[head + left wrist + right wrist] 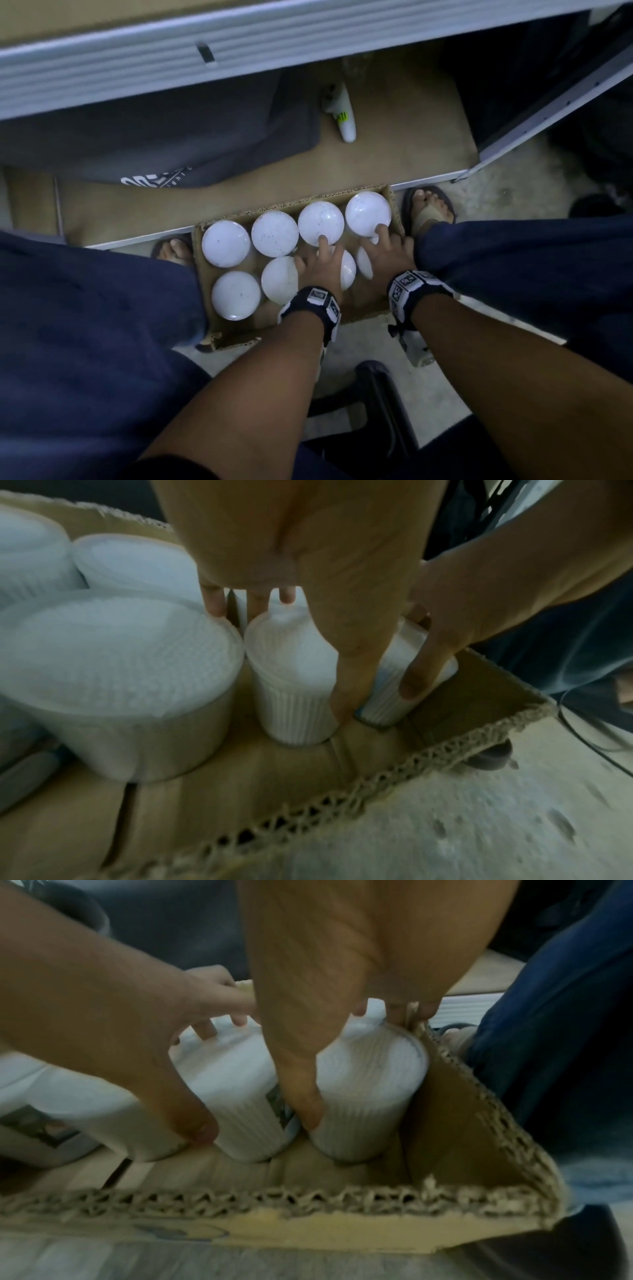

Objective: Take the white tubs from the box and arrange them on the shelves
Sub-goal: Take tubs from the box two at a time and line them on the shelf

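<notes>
Left hand (320,270) and right hand (388,255) each around one tub (294,691) (366,1093) inside box (394,205), fingers spread over lids.

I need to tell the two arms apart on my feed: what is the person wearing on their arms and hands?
Both forearms are bare, with no sleeves and no gloves. The left hand and the right hand each have a dark wrist band carrying white blocks printed with black square markers. A white unit with dark straps hangs under the right wrist. I see no rings.

The left hand (291,547) grips a ribbed tub (294,685) in the box (445,750); beside it, the right hand (479,588) holds another tub (387,696).
</notes>
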A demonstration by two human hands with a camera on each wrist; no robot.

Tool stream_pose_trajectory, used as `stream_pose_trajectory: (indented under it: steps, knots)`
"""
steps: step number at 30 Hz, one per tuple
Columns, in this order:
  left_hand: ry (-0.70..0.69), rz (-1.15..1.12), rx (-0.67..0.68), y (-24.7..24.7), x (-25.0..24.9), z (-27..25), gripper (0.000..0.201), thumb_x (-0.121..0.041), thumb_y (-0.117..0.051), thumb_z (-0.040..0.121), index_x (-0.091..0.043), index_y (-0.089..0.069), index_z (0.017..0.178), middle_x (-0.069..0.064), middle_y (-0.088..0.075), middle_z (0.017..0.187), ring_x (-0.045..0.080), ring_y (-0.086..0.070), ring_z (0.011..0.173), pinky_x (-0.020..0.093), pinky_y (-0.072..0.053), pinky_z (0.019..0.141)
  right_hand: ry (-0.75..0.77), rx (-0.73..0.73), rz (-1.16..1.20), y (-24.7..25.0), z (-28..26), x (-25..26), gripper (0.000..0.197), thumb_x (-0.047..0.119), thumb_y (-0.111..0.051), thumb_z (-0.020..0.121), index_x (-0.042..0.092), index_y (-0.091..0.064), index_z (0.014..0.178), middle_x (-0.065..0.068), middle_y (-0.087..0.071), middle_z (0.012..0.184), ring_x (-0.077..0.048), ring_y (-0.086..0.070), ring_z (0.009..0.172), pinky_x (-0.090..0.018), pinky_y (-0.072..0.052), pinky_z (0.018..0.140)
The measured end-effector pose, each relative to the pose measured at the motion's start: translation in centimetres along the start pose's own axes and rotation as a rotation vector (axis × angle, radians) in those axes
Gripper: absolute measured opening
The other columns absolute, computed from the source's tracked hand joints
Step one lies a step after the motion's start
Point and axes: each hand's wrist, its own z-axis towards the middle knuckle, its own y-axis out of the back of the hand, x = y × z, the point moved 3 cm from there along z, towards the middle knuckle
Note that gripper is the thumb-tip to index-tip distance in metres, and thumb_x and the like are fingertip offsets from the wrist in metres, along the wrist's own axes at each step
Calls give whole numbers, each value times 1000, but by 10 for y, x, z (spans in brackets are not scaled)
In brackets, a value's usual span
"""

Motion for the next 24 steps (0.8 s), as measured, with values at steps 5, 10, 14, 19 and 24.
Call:
stream_pose_trajectory:
  steps: [5, 10, 14, 19, 24]
  knots:
    - [-3, -111, 96, 14, 3, -2, 87, -28, -77, 62, -32, -28, 135, 4, -23, 139, 38, -38, 126, 49, -41, 99, -25, -1, 53, 14, -10, 0, 80, 54, -68, 68, 33, -34, 137, -9, -28, 136, -36, -41, 119, -48, -33, 100]
    - [-26, -154, 130, 45, 5, -11, 93, -33, -78, 60, -32, -27, 137, 4, -22, 141, 35, -41, 126, 51, -44, 99, -3, 42, 172, 47, -25, 2, 87, 54, -70, 63, 36, -29, 139, -8, -16, 147, -38, -24, 136, -54, -26, 109]
    - [-55, -125, 153, 84, 6, -17, 97, -35, -81, 59, -28, -29, 140, 8, -22, 145, 34, -37, 131, 46, -44, 101, -23, 56, 145, 84, -39, 7, 84, 40, -74, 65, 33, -31, 137, -10, -9, 153, -38, -23, 139, -54, -23, 113]
    - [-98, -125, 76, 153, 14, -31, 85, -35, -85, 55, -21, -44, 128, 7, -43, 127, 30, -51, 114, 34, -45, 80, 6, -21, 134, 151, -62, 15, 82, 37, -81, 56, 31, -43, 129, -6, -28, 131, -38, -41, 121, -49, -40, 99]
    - [-120, -105, -10, 226, 21, -68, 92, -39, -86, 50, -29, -40, 130, 8, -32, 128, 36, -52, 111, 44, -52, 89, 82, -143, 141, 222, -96, 23, 83, 33, -81, 58, 36, -42, 131, -4, -28, 131, -37, -40, 122, -48, -35, 101]
